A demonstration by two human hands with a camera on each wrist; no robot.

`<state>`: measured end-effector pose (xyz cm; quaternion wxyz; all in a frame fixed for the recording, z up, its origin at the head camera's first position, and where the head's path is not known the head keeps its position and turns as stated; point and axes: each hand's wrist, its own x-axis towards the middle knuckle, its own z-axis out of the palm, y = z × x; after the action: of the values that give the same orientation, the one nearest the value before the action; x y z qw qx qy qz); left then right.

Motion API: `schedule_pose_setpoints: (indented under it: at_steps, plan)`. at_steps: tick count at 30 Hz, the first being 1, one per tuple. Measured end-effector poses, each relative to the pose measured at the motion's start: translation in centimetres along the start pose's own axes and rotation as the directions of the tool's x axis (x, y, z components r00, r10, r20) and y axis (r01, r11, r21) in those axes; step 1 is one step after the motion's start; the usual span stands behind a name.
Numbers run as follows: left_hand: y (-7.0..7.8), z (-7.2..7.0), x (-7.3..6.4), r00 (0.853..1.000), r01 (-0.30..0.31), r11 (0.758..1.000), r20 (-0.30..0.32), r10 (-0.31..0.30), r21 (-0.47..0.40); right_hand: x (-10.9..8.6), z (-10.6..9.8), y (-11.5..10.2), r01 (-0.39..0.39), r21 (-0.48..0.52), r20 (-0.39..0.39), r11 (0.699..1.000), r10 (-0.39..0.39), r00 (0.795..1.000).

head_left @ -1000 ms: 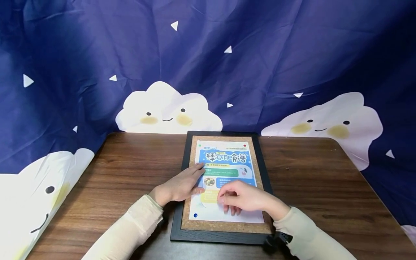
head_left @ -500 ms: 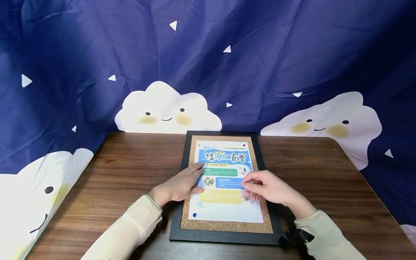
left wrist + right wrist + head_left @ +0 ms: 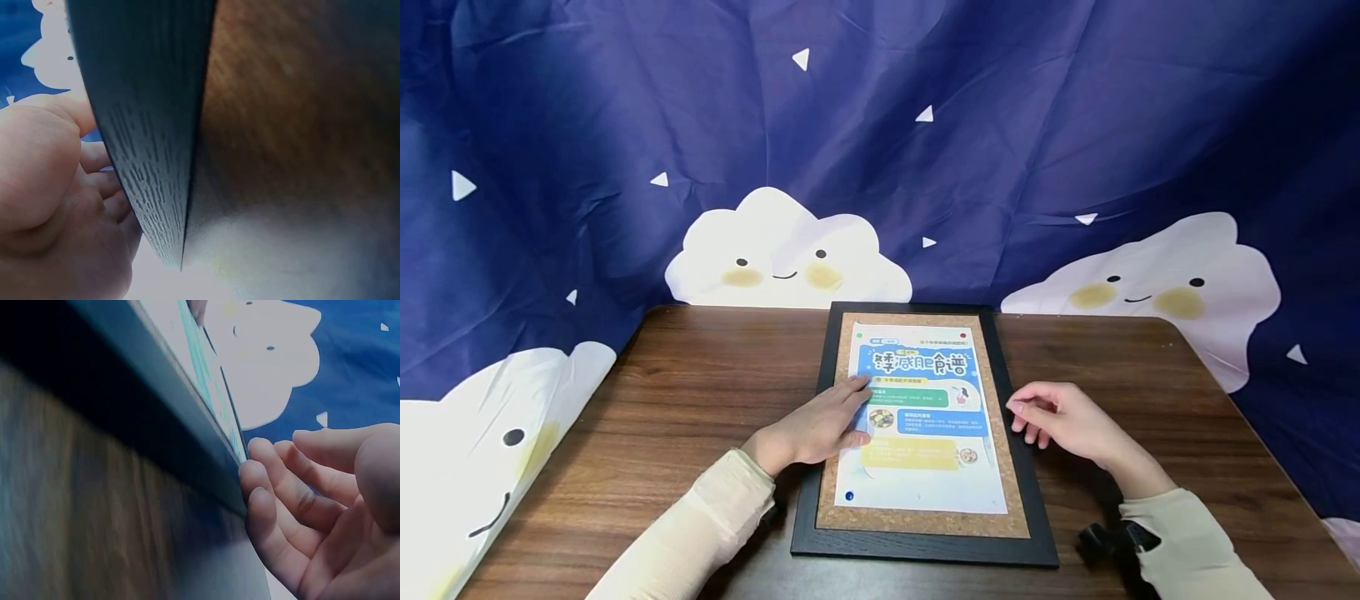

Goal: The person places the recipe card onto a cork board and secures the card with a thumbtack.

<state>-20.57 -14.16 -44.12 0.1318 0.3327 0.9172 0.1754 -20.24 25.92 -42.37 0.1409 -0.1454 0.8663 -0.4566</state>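
Observation:
A printed sheet of paper [image 3: 925, 487] with Chinese lettering lies on a cork board [image 3: 887, 518] in a black frame [image 3: 925, 547]. Small pushpins sit at its corners: green [image 3: 860, 335] at upper left, red [image 3: 963, 335] at upper right, blue [image 3: 849, 496] at lower left. My left hand [image 3: 816, 425] rests with extended fingers across the frame's left side, its fingertips on the sheet's left edge. By the right side of the frame is my right hand [image 3: 1063, 421], its fingers loosely bent. Nothing shows between its thumb and fingers in the right wrist view.
The board lies on a dark brown wooden table [image 3: 715, 358]. Behind it hangs a blue cloth [image 3: 865, 125] printed with white clouds and small triangles. A black wrist device [image 3: 1120, 537] sits at the right sleeve.
My right hand has moved right, from above the lower part of the sheet to beyond the frame's right edge. The left hand and the board have stayed in place.

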Motion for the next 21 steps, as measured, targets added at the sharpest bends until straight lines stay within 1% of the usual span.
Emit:
schedule_pose_setpoints:
  at_steps: [3, 6, 11, 17, 21]
  plan:
    - [0.0, 0.0, 0.0, 1.000, 0.003, 1.000, 0.004, -0.003, 0.002, 0.0, -0.8, 0.9, -0.049, 0.002, -0.037, 0.999, 0.049, 0.998]
    - [-0.1, 0.0, 0.1, 1.000, 0.006, 1.000, 0.007, -0.006, 0.001, 0.0, -1.6, 1.8, -0.079, 0.026, -0.062, 0.997, 0.080, 0.995]
    - [0.0, 0.1, 0.2, 1.000, 0.011, 1.000, 0.007, -0.011, -0.007, 0.0, -2.9, 3.3, -0.107, 0.054, -0.099, 0.993, 0.112, 0.989]
    - [0.2, -0.1, 0.0, 1.000, 0.012, 1.000, 0.004, -0.012, -0.002, 0.5, -4.3, 5.0, -0.130, 0.061, -0.154, 0.990, 0.138, 0.978]
    - [0.2, 0.0, 0.1, 1.000, 0.008, 1.000, -0.002, -0.008, -0.006, 0.9, -5.1, 6.0, -0.167, 0.055, -0.179, 0.984, 0.175, 0.968]
